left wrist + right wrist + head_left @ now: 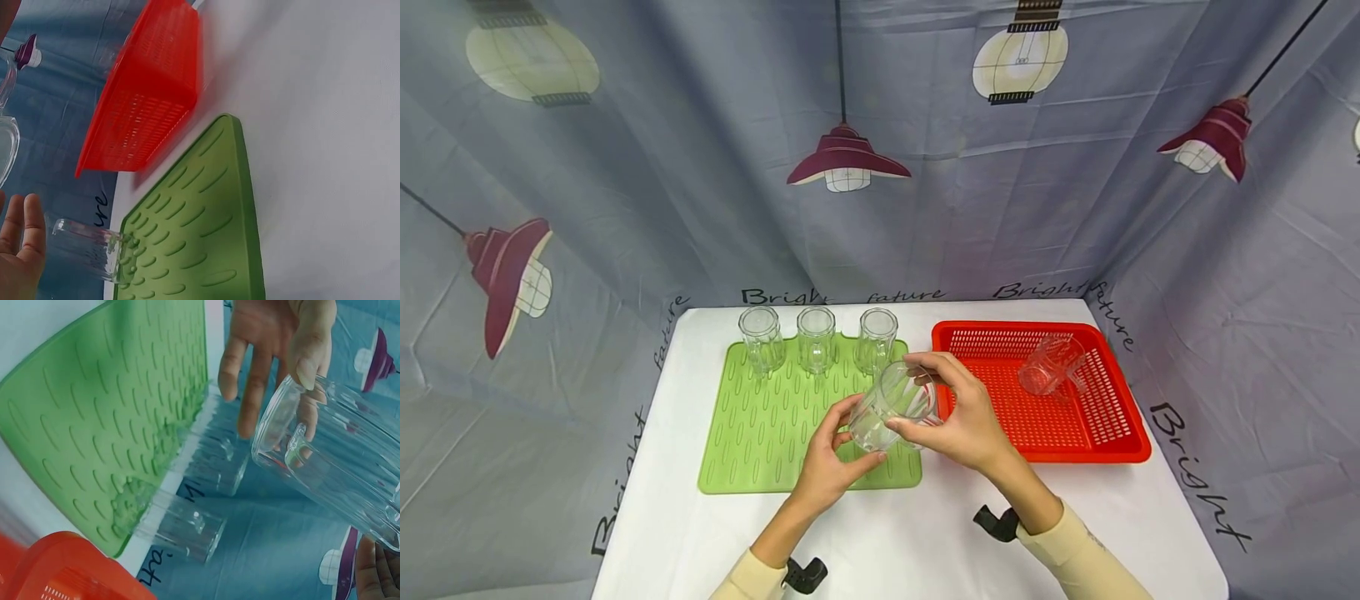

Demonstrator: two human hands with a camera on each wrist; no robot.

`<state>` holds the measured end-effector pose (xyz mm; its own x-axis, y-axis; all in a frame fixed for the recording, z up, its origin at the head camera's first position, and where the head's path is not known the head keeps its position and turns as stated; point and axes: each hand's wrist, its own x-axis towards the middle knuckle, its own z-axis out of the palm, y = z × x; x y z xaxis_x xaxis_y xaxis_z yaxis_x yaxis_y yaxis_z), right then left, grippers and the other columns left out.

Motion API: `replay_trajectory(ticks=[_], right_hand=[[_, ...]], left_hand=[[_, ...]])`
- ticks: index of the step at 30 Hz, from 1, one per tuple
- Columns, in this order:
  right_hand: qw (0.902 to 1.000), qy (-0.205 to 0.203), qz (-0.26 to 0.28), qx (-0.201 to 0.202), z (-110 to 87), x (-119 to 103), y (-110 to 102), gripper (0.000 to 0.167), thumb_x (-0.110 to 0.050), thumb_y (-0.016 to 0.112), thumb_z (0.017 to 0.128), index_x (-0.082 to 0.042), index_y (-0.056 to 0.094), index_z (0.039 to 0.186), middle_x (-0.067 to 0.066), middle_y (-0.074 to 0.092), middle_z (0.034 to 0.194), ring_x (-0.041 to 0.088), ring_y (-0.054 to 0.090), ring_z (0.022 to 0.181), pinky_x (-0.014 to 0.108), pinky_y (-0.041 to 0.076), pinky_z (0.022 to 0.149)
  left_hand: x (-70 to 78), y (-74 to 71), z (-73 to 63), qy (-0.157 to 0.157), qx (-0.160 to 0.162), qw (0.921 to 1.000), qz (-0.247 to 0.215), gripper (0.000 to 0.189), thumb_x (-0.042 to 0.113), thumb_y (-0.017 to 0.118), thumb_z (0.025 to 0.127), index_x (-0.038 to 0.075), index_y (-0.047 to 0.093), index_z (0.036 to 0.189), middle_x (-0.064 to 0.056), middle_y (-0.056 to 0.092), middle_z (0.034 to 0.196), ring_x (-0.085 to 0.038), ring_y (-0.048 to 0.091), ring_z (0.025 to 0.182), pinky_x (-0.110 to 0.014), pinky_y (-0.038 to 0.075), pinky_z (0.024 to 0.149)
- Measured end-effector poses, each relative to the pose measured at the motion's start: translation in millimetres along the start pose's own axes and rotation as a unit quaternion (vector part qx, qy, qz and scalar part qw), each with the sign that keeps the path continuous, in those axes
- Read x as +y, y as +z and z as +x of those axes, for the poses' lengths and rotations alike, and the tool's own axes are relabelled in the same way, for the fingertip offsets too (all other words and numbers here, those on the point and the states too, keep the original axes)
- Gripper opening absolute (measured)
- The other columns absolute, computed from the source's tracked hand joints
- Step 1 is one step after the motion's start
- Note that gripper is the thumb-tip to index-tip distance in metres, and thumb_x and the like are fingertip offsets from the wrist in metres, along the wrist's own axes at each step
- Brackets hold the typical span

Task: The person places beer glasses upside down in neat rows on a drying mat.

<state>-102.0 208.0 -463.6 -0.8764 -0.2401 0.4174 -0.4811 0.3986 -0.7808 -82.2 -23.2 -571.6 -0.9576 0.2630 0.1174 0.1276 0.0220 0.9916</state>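
Observation:
A clear glass mug (887,412) is held tilted in the air above the right part of the green mat (760,442). My left hand (831,462) grips its lower end, and the right wrist view shows the left thumb pressed on the mug's thick edge, with a finger behind it. Around the other end, my right hand (966,417) holds it with thumb and fingers. In the left wrist view only a slice of the mug (6,150) appears, beside the left hand's fingers (32,228).
Along the mat's back edge stand three glass mugs (762,342) in a row. To the right is a red plastic basket (1045,457), with another glass mug (1048,367) lying on its side inside. A white table (940,533) lies beneath, with a grey curtain (700,208) behind.

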Motion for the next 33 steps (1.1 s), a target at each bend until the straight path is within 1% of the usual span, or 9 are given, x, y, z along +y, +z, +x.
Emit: replay_trajectory(ticks=[3, 6, 10, 12, 17, 18, 22, 27, 33], right_hand=[[1.0, 0.002, -0.001, -0.002, -0.7, 0, 1, 0.076, -0.02, 0.101, 0.073, -0.017, 0.066, 0.14, 0.003, 0.071, 0.128, 0.022, 0.069, 0.117, 0.028, 0.065, 0.096], [1.0, 0.005, -0.003, -0.004, -2.5, 1, 2, 0.076, -0.02, 0.101, 0.073, -0.014, 0.066, 0.14, 0.007, 0.072, 0.128, 0.02, 0.069, 0.118, 0.029, 0.064, 0.097], [0.9999, 0.009, -0.001, -0.006, -5.3, 2, 3, 0.077, -0.02, 0.101, 0.072, -0.014, 0.065, 0.14, 0.01, 0.072, 0.128, 0.021, 0.069, 0.118, 0.025, 0.063, 0.096], [0.9999, 0.011, 0.003, -0.007, -6.7, 3, 3, 0.077, -0.019, 0.101, 0.073, -0.016, 0.065, 0.141, 0.01, 0.072, 0.128, 0.023, 0.069, 0.118, 0.027, 0.064, 0.095], [0.9998, 0.016, 0.013, -0.007, -8.8, 5, 2, 0.077, -0.018, 0.101, 0.073, -0.016, 0.065, 0.141, 0.008, 0.072, 0.128, 0.022, 0.07, 0.119, 0.027, 0.064, 0.098], [0.9998, 0.016, 0.013, -0.007, -8.9, 6, 1, 0.077, -0.018, 0.101, 0.073, -0.016, 0.065, 0.141, 0.008, 0.072, 0.128, 0.021, 0.07, 0.119, 0.024, 0.063, 0.099], [0.9998, 0.013, 0.015, -0.005, -9.3, 7, 0, 0.076, -0.017, 0.1, 0.074, -0.013, 0.065, 0.141, 0.011, 0.072, 0.129, 0.023, 0.071, 0.118, 0.027, 0.064, 0.1], [0.9997, 0.016, 0.016, -0.001, -11.2, 11, -1, 0.074, -0.016, 0.099, 0.076, -0.011, 0.065, 0.141, 0.009, 0.071, 0.13, 0.024, 0.072, 0.118, 0.027, 0.064, 0.102], [0.9986, 0.036, 0.039, 0.009, -14.7, 19, -5, 0.068, -0.01, 0.095, 0.08, -0.008, 0.065, 0.14, 0.008, 0.07, 0.137, 0.027, 0.073, 0.118, 0.019, 0.06, 0.105]], left_hand=[[-1.3, 1.8, -0.3, -0.003, -0.007, 0.9999, -0.01, 0.088, 0.01, 0.091, 0.086, 0.025, 0.046, 0.16, -0.013, 0.056, 0.153, -0.018, 0.066, 0.122, -0.031, 0.065, 0.096], [-2.5, 3.5, -1.3, -0.006, -0.011, 0.9999, -0.009, 0.089, 0.011, 0.091, 0.086, 0.026, 0.045, 0.16, -0.012, 0.054, 0.155, -0.022, 0.065, 0.126, -0.033, 0.065, 0.098], [-4.1, 3.3, -3.3, -0.002, -0.012, 0.9999, 0.008, 0.087, 0.014, 0.091, 0.086, 0.026, 0.045, 0.159, -0.01, 0.054, 0.156, -0.016, 0.062, 0.13, -0.029, 0.061, 0.103], [-4.9, 2.2, -3.9, 0.003, -0.013, 0.9998, 0.014, 0.086, 0.014, 0.091, 0.086, 0.025, 0.045, 0.158, -0.01, 0.054, 0.155, -0.014, 0.061, 0.131, -0.027, 0.059, 0.104], [-4.9, -0.2, -4.1, 0.017, -0.014, 0.9996, 0.016, 0.086, 0.013, 0.091, 0.086, 0.026, 0.046, 0.157, -0.007, 0.053, 0.157, -0.014, 0.058, 0.134, -0.027, 0.057, 0.107], [-4.6, -0.5, -4.2, 0.019, -0.013, 0.9996, 0.016, 0.086, 0.012, 0.091, 0.086, 0.026, 0.046, 0.157, -0.006, 0.053, 0.157, -0.013, 0.058, 0.134, -0.027, 0.057, 0.108], [-2.9, -1.2, -4.8, 0.022, -0.013, 0.9996, 0.014, 0.085, 0.012, 0.091, 0.086, 0.027, 0.047, 0.157, -0.005, 0.053, 0.157, -0.012, 0.057, 0.135, -0.026, 0.056, 0.11], [-1.1, -3.3, -5.7, 0.029, -0.012, 0.9995, 0.006, 0.084, 0.01, 0.09, 0.087, 0.025, 0.046, 0.157, -0.007, 0.052, 0.155, -0.013, 0.057, 0.131, -0.024, 0.057, 0.106], [2.0, -7.2, -5.7, 0.045, -0.013, 0.9989, -0.007, 0.083, 0.005, 0.088, 0.088, 0.017, 0.046, 0.158, -0.012, 0.049, 0.155, -0.02, 0.059, 0.128, -0.021, 0.058, 0.103]])
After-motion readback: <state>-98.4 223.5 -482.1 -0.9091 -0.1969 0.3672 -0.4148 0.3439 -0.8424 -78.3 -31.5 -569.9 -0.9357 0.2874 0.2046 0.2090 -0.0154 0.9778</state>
